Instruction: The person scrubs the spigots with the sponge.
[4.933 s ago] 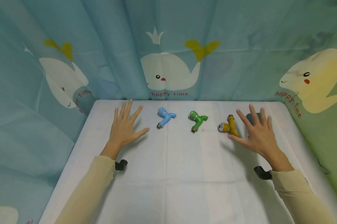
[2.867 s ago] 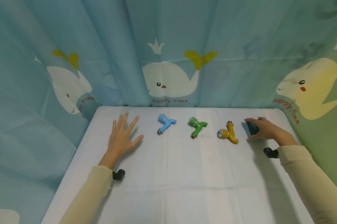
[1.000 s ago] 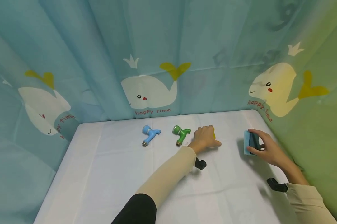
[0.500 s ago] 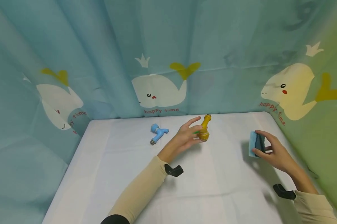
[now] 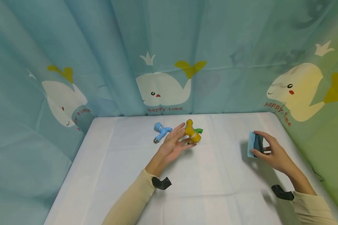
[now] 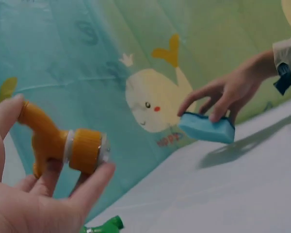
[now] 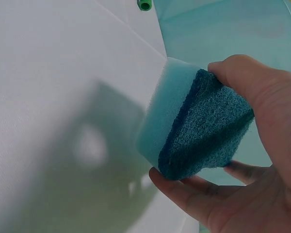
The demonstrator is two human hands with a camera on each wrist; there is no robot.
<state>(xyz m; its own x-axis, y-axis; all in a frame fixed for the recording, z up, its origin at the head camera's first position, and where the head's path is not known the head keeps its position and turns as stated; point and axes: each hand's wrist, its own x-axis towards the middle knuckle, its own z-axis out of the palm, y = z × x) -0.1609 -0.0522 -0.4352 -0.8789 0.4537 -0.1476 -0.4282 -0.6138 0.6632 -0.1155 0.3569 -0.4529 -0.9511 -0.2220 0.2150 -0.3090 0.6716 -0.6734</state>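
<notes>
My left hand holds a yellow faucet above the table, thumb at one end and fingertips at its knob, as the left wrist view shows close up. Behind it, a green faucet lies mostly hidden on the table. A blue faucet rests just left of that hand. Over on the right, my right hand pinches a sponge between thumb and fingers. The sponge has a light blue foam side and a dark scouring side, and is raised off the table with its shadow beneath.
A white cloth covers the table. Blue and green curtains printed with whales hang behind the table and along its sides.
My left hand, first spread at the left, went to the yellow faucet, lifted it and carried it left, turning it over. My right hand took hold of the sponge and raised it.
</notes>
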